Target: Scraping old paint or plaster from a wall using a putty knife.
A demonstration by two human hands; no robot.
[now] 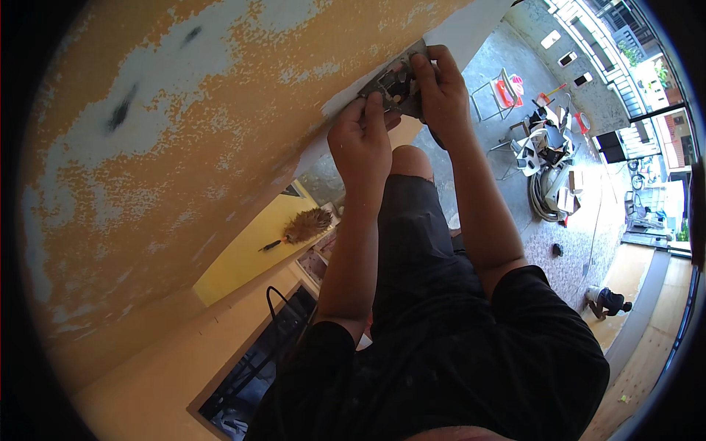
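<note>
In the head view, a small grey scraping tool (396, 82) is pressed against the wall (184, 147) at the upper middle of the frame, just where the orange, flaking coat gives way to a strip of white. The left hand (362, 143) is seen below and to the left of the tool, its fingers curled together and its thumb laid on the tool's lower edge. The right hand (441, 92) is closed over the tool's upper right side, the fingers wrapped round it. Both forearms rise from the lower middle of the frame, above a dark shirt and dark shorts, with a bare knee just beneath the hands.

Most of the wall at the left and centre is covered by mottled orange with pale bluish patches showing through; only the narrow white band at the upper right looks stripped or smoothed. By that showing, the work is judged to be at an early stage, with the large orange area left.

A feather duster (305, 225) is seen lying on a yellow surface below the middle. At the right, far below, a paved floor (581, 242) with chairs and a crouching person (607, 300) is seen.
</note>
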